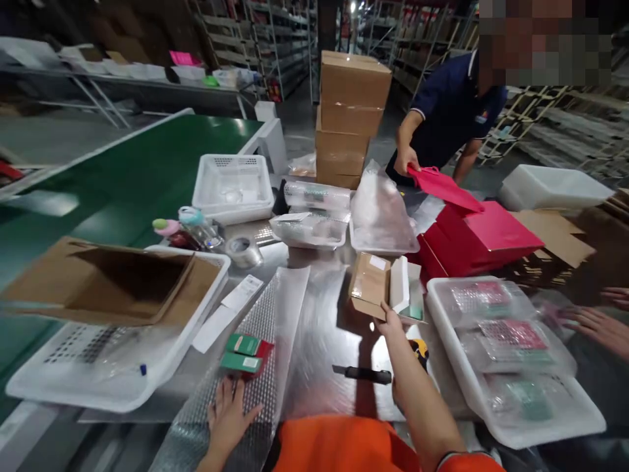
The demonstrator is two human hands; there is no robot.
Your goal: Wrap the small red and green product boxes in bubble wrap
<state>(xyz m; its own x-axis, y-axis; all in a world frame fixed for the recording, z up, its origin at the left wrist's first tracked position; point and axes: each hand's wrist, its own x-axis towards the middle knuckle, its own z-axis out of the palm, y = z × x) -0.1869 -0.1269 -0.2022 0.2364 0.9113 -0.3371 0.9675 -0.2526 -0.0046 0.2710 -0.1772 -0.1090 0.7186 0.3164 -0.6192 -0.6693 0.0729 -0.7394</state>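
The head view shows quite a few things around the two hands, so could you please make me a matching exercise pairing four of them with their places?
Things
1. Green boxes
2. Brown box
3. Black-handled knife
4. Tape roll

Places
A. In the right hand
B. Beside the bottles
C. On the bubble wrap, near the left hand
D. On the bare metal tabletop

Pairs: 1-C; 2-A; 3-D; 4-B

Boxes (240,361) on bubble wrap (261,316), left of knife (368,375)
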